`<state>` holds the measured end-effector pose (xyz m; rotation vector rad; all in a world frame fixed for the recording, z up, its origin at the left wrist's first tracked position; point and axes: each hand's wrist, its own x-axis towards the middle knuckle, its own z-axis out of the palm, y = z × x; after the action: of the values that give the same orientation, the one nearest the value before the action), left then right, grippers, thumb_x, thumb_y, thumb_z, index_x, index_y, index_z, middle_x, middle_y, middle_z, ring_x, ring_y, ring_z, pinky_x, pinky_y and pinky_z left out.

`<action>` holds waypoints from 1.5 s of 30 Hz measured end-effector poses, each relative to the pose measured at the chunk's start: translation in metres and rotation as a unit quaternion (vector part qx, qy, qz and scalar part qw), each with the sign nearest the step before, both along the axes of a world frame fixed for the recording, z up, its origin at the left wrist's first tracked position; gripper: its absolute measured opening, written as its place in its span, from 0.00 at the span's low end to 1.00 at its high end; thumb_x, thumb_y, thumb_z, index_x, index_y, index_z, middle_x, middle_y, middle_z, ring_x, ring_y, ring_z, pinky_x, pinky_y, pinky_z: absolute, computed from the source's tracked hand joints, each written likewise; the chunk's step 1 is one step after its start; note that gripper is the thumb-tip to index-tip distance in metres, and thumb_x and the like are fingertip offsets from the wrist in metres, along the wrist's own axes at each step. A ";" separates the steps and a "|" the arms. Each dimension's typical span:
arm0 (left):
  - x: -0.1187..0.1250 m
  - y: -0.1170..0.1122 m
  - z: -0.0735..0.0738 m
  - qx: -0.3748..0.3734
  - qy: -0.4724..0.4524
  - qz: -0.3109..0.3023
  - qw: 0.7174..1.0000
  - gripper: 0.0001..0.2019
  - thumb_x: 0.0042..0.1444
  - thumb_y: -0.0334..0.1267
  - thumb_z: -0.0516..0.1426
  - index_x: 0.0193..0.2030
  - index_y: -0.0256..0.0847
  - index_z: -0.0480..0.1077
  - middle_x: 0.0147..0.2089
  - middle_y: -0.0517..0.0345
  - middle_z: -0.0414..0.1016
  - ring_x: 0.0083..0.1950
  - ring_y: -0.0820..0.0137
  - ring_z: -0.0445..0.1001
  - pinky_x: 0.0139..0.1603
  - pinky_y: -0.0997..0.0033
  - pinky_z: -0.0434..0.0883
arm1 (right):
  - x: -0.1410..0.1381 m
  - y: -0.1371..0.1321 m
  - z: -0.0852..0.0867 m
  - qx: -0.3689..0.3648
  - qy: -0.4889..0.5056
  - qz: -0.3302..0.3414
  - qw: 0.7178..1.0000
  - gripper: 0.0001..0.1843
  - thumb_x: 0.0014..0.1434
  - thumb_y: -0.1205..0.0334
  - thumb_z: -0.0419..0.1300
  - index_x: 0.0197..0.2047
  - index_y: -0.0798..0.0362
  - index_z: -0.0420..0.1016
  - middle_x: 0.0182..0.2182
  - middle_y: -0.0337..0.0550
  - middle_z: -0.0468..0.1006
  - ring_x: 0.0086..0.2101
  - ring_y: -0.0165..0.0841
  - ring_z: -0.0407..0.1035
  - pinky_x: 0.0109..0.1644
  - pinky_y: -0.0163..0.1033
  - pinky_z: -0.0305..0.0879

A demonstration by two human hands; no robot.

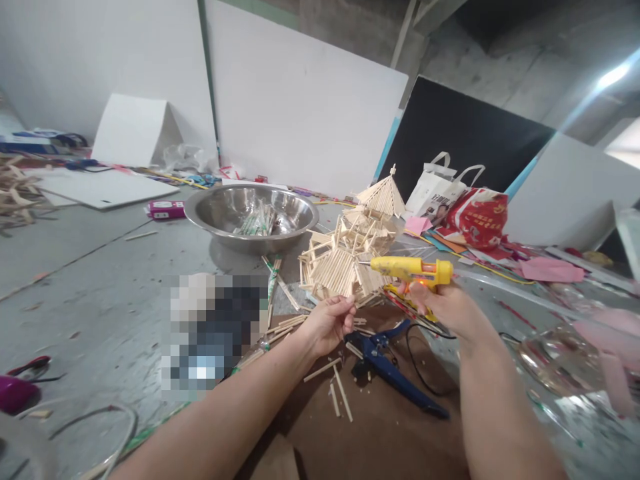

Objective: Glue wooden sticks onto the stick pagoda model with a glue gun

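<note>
In my right hand (445,307) is a yellow hot glue gun (410,269), its metal tip pointing left in front of the model. My left hand (330,325) is closed in a pinch at the model's front lower edge, on what looks like a short wooden stick (353,289) mostly covered by the fingertips. The model is a tiered pavilion of thin wooden sticks (333,267), with a pointed roof (383,195) at its top. Just below my hands, blue-handled cutters (395,373) lie on a brown board (380,440). Loose cut sticks (340,393) are scattered beside them.
A steel basin (200,217) holding bundled sticks (257,220) stands behind to the left. A black cable (417,363) loops near the cutters. White and red bags (477,217) and coloured paper (550,269) lie at right. A blurred-out patch (215,333) covers something on the left floor.
</note>
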<state>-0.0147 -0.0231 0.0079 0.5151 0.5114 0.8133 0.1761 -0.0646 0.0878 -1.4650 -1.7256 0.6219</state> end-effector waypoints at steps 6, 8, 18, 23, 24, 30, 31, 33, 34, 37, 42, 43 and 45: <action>0.001 -0.004 -0.005 0.012 0.026 -0.015 0.999 0.08 0.52 0.35 0.52 0.25 0.34 0.64 0.15 0.64 0.64 0.11 0.82 0.58 0.10 0.83 0.56 | -0.003 -0.007 0.002 -0.006 -0.157 -0.087 0.984 0.22 0.49 0.43 0.51 0.35 0.51 0.74 0.24 0.41 0.75 0.28 0.37 0.69 0.32 0.40 0.63; 0.001 -0.004 -0.005 0.019 0.032 -0.009 0.999 0.08 0.52 0.36 0.52 0.25 0.34 0.64 0.15 0.64 0.64 0.10 0.82 0.58 0.09 0.83 0.56 | -0.006 -0.008 0.003 0.009 -0.191 -0.087 0.978 0.22 0.49 0.43 0.51 0.37 0.49 0.73 0.30 0.42 0.77 0.32 0.39 0.70 0.36 0.41 0.63; 0.000 -0.005 0.000 0.024 -0.005 -0.032 0.999 0.02 0.51 0.28 0.53 0.29 0.32 0.66 0.24 0.57 0.72 0.16 0.81 0.66 0.16 0.83 0.63 | -0.017 -0.013 0.008 0.060 -0.299 -0.098 0.947 0.21 0.49 0.42 0.50 0.34 0.47 0.75 0.25 0.41 0.77 0.27 0.39 0.70 0.29 0.41 0.64; 0.001 -0.004 -0.004 0.027 -0.011 -0.030 0.999 0.04 0.51 0.31 0.53 0.29 0.33 0.65 0.25 0.57 0.72 0.16 0.81 0.66 0.16 0.83 0.64 | -0.019 -0.014 0.008 0.088 -0.327 -0.102 0.935 0.20 0.49 0.43 0.50 0.33 0.46 0.74 0.25 0.41 0.77 0.27 0.39 0.70 0.26 0.39 0.62; 0.002 -0.004 -0.006 0.027 -0.012 -0.030 0.999 0.04 0.52 0.32 0.53 0.29 0.33 0.65 0.25 0.57 0.72 0.16 0.81 0.66 0.16 0.83 0.64 | -0.020 -0.015 0.009 0.087 -0.329 -0.104 0.935 0.20 0.49 0.43 0.50 0.33 0.46 0.74 0.25 0.41 0.77 0.27 0.39 0.70 0.26 0.39 0.62; 0.004 -0.004 -0.013 0.030 -0.012 -0.021 0.999 0.06 0.50 0.36 0.54 0.28 0.34 0.65 0.23 0.59 0.72 0.14 0.80 0.65 0.14 0.81 0.62 | -0.024 -0.019 0.013 0.066 -0.323 -0.115 0.937 0.20 0.49 0.43 0.50 0.32 0.46 0.74 0.26 0.42 0.77 0.26 0.39 0.70 0.26 0.39 0.61; 0.004 -0.004 -0.013 0.028 -0.009 -0.018 0.999 0.06 0.50 0.36 0.54 0.28 0.35 0.65 0.22 0.59 0.72 0.14 0.80 0.65 0.14 0.81 0.62 | -0.024 -0.019 0.013 0.069 -0.322 -0.116 0.937 0.19 0.49 0.43 0.51 0.32 0.46 0.74 0.26 0.42 0.77 0.26 0.39 0.70 0.25 0.39 0.61; 0.004 -0.005 -0.012 0.023 -0.005 -0.016 1.000 0.06 0.49 0.37 0.55 0.28 0.35 0.64 0.22 0.59 0.71 0.14 0.80 0.64 0.13 0.81 0.61 | -0.023 -0.019 0.012 0.081 -0.320 -0.121 0.936 0.18 0.49 0.43 0.51 0.33 0.46 0.74 0.26 0.42 0.77 0.27 0.39 0.70 0.25 0.39 0.61; 0.004 -0.005 -0.012 0.020 -0.005 -0.017 1.000 0.06 0.49 0.36 0.55 0.28 0.35 0.64 0.22 0.59 0.71 0.14 0.80 0.64 0.13 0.81 0.60 | -0.022 -0.018 0.011 0.087 -0.319 -0.122 0.936 0.18 0.49 0.44 0.52 0.33 0.46 0.74 0.26 0.41 0.77 0.27 0.39 0.70 0.25 0.38 0.61; 0.004 -0.004 -0.011 0.014 -0.003 -0.019 1.000 0.06 0.50 0.36 0.55 0.28 0.35 0.65 0.21 0.60 0.70 0.14 0.80 0.63 0.14 0.81 0.60 | -0.020 -0.016 0.009 0.100 -0.322 -0.117 0.934 0.18 0.50 0.44 0.51 0.34 0.46 0.73 0.26 0.41 0.77 0.27 0.38 0.70 0.25 0.38 0.62; 0.005 -0.005 -0.010 0.015 0.003 -0.010 1.000 0.06 0.50 0.37 0.54 0.28 0.36 0.64 0.19 0.62 0.68 0.13 0.80 0.61 0.13 0.81 0.58 | -0.021 -0.014 0.009 0.090 -0.334 -0.095 0.933 0.20 0.50 0.43 0.49 0.34 0.47 0.74 0.26 0.42 0.77 0.27 0.38 0.70 0.26 0.38 0.61; 0.005 -0.005 -0.010 0.014 0.004 -0.009 1.000 0.07 0.50 0.37 0.54 0.27 0.36 0.64 0.19 0.62 0.68 0.12 0.80 0.61 0.12 0.81 0.58 | -0.021 -0.014 0.009 0.084 -0.336 -0.095 0.933 0.21 0.50 0.43 0.49 0.34 0.48 0.74 0.26 0.43 0.77 0.27 0.39 0.70 0.26 0.38 0.61; 0.005 -0.005 -0.010 0.010 0.007 -0.006 1.000 0.07 0.51 0.37 0.53 0.27 0.36 0.63 0.18 0.62 0.67 0.12 0.80 0.60 0.12 0.81 0.57 | -0.023 -0.015 0.010 0.072 -0.338 -0.097 0.934 0.22 0.51 0.43 0.48 0.35 0.48 0.74 0.26 0.43 0.77 0.27 0.39 0.70 0.27 0.39 0.61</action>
<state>-0.0093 -0.0279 -0.0017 0.5427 0.5132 0.8048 0.1532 -0.0793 0.0975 -1.8415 -2.0302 -0.1466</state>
